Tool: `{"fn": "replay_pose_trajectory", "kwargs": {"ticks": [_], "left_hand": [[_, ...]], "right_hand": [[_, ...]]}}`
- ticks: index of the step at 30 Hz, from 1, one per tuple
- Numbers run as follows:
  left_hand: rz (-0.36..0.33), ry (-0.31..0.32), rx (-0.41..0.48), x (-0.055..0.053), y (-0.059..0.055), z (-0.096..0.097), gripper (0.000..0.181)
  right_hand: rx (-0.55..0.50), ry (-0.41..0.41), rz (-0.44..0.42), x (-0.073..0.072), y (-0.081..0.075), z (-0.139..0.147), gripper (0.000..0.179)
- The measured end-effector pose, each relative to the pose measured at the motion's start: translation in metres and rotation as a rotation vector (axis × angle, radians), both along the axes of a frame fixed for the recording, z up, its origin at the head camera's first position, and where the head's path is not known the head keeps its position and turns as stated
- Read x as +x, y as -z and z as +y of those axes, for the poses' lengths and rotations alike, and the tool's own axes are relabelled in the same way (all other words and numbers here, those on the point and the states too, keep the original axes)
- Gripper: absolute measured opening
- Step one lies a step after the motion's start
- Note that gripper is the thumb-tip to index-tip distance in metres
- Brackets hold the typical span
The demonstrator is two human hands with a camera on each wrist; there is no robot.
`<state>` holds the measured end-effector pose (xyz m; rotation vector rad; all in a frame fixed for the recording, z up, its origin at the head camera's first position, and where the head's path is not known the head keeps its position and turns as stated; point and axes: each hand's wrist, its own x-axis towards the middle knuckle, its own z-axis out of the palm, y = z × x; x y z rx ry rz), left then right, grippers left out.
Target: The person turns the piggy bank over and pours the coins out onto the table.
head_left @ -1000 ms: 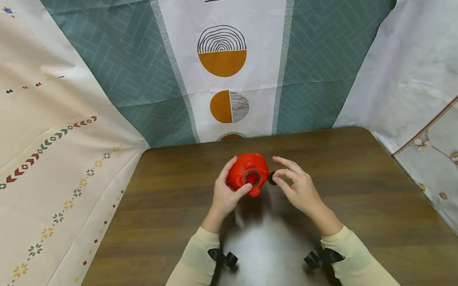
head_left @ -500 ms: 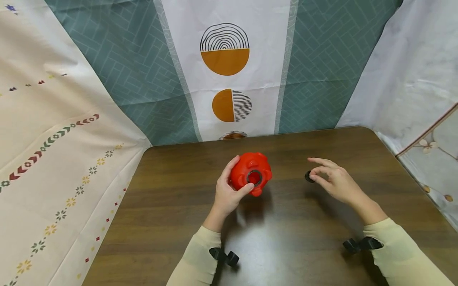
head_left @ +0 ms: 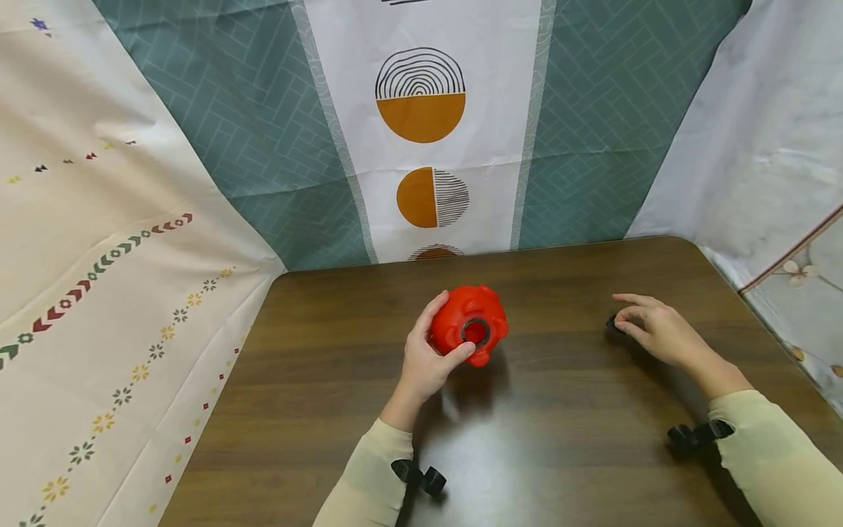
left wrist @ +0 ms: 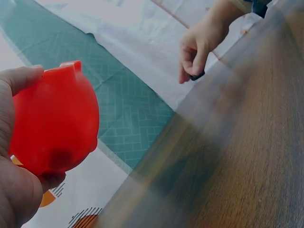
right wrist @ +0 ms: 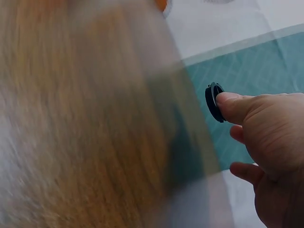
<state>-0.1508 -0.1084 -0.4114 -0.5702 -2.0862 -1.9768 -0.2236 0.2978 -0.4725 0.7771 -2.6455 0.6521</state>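
Note:
In the head view my left hand (head_left: 421, 369) grips a red, rounded plastic object (head_left: 459, 316) with several knobs and a dark-rimmed round hole facing up toward the camera. The thumb lies beside the hole's edge. The left wrist view shows the same red object (left wrist: 57, 118) from its smooth side. Off to the right, my right hand (head_left: 661, 333) pinches a small black ring-shaped cap (head_left: 612, 323) between thumb and finger, low over the table. Seen in the right wrist view, the black cap (right wrist: 213, 103) has a raised rim, and the other fingers stay loose.
A brown wooden table (head_left: 329, 410) lies under both hands. Behind it hangs a green and white patterned cloth (head_left: 586, 146). Pale printed cloths rise at the left (head_left: 132, 329) and right (head_left: 784, 132) sides.
My right hand has moved away to the right with the black cap, from right beside the red object to the table's right part. The left hand keeps hold of the red object.

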Motion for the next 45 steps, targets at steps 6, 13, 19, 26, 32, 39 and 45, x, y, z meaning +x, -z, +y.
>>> {"fn": "replay_pose_trajectory", "kwargs": {"ticks": [6,13,19,26,32,39,45], "left_hand": [[-0.005,0.012,0.023,-0.009,0.016,-0.001,0.075],[0.014,0.008,0.024,-0.004,0.006,-0.002,0.074],[0.011,0.012,0.009,0.0,-0.003,-0.002,0.073],[0.002,0.016,0.023,0.0,-0.002,-0.001,0.073],[0.012,0.013,0.009,0.0,-0.001,0.0,0.073],[-0.001,0.008,0.012,0.0,-0.001,0.001,0.073],[-0.003,0.02,0.032,0.0,0.0,0.002,0.073]], "right_hand": [[0.039,-0.01,-0.081,-0.01,0.005,0.004,0.005],[0.019,0.011,-0.103,-0.019,0.011,0.005,0.004],[0.002,0.021,-0.121,-0.022,0.017,0.0,0.004],[-0.016,0.036,-0.104,-0.024,0.021,-0.003,0.003],[-0.024,0.056,-0.125,-0.023,0.023,-0.002,0.004],[-0.059,0.067,-0.161,-0.024,0.028,0.0,0.009],[-0.14,0.103,-0.262,-0.026,0.035,0.006,0.022]]}}
